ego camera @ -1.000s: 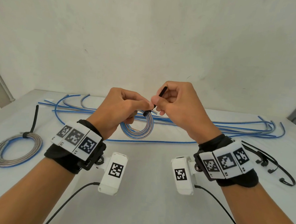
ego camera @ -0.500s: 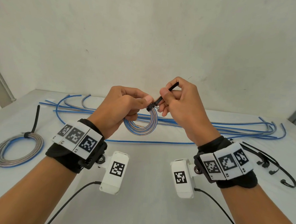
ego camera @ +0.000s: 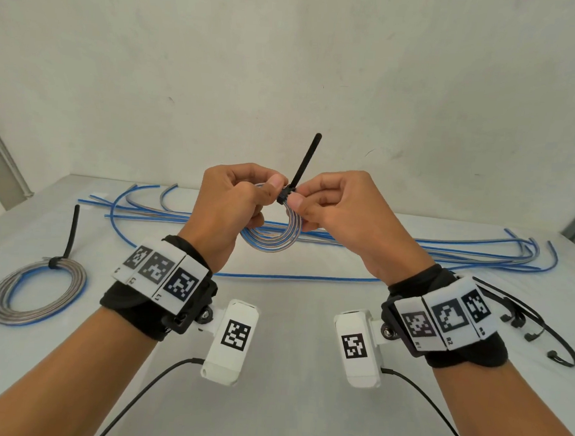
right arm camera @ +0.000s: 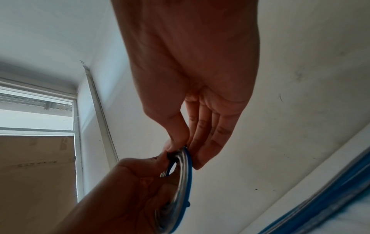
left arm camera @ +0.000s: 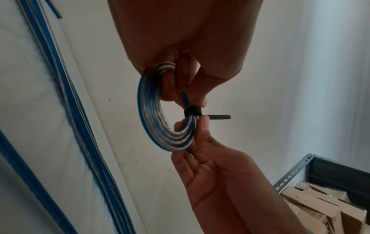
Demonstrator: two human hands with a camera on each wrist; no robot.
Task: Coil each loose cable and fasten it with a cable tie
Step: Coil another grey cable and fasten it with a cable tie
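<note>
Both hands hold a small coil of blue-and-silver cable [ego camera: 271, 240] [left arm camera: 158, 131] [right arm camera: 183, 177] up above the table. A black cable tie [ego camera: 304, 165] [left arm camera: 193, 113] is wrapped round the coil's top, its tail sticking up free. My left hand [ego camera: 244, 199] [left arm camera: 186, 85] grips the coil just left of the tie's head. My right hand [ego camera: 327, 203] [left arm camera: 198, 134] [right arm camera: 180, 142] pinches the coil right below the tie's head between thumb and fingers.
A finished coil [ego camera: 36, 291] with its own black tie lies at the table's left. Several loose blue cables [ego camera: 444, 252] stretch across the back of the table. Spare black ties [ego camera: 540, 327] lie at the right. Shelving with cardboard boxes [left arm camera: 320, 205] stands beyond the table's right.
The tie's tail has been pulled through and now stands up long and free. My right hand let go of the tail and moved down onto the coil by the tie's head.
</note>
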